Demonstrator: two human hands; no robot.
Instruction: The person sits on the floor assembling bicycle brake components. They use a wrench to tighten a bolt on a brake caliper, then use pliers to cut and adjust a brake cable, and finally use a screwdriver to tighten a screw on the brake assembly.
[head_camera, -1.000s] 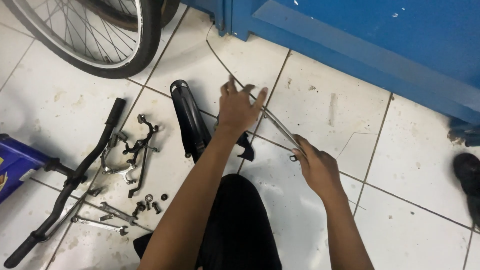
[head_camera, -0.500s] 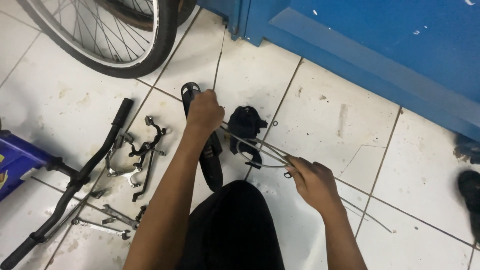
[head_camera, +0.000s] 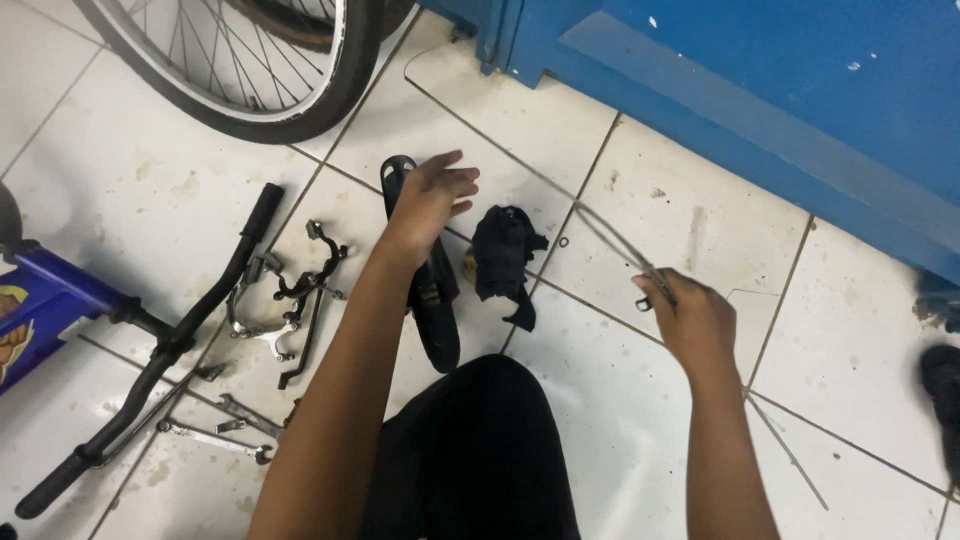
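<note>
The left hand (head_camera: 432, 195) is lifting off the black saddle (head_camera: 428, 290) it was gripping half a second ago, and the dark rag (head_camera: 503, 255) is now lying fully uncovered beside it.

Going left to right: a blue frame part (head_camera: 35, 300) is poking in at the edge, mostly cut off. The black handlebar (head_camera: 165, 350) is lying slantwise across the white tiled floor (head_camera: 120, 190), with brake calipers (head_camera: 285, 295) and spanners (head_camera: 225, 430) spread near it, apparently laid out within easy reach. Above, a spoked wheel (head_camera: 270, 70) is running out of the top of the picture.

The left hand is hovering over the saddle's nose, its fingers spread and touching nothing. The saddle is resting on the floor, partly hidden by the forearm.

Further right, the right hand (head_camera: 690, 320) is pinching thin metal cables (head_camera: 600, 235) between thumb and fingers (head_camera: 650, 290), holding them raised off the tiles, probably to keep the strands together. Their far ends are thin and hard to follow against the floor. A blue panel (head_camera: 800, 90) is filling the top right, and a dark shoe (head_camera: 940, 390) is cut off at the edge.
</note>
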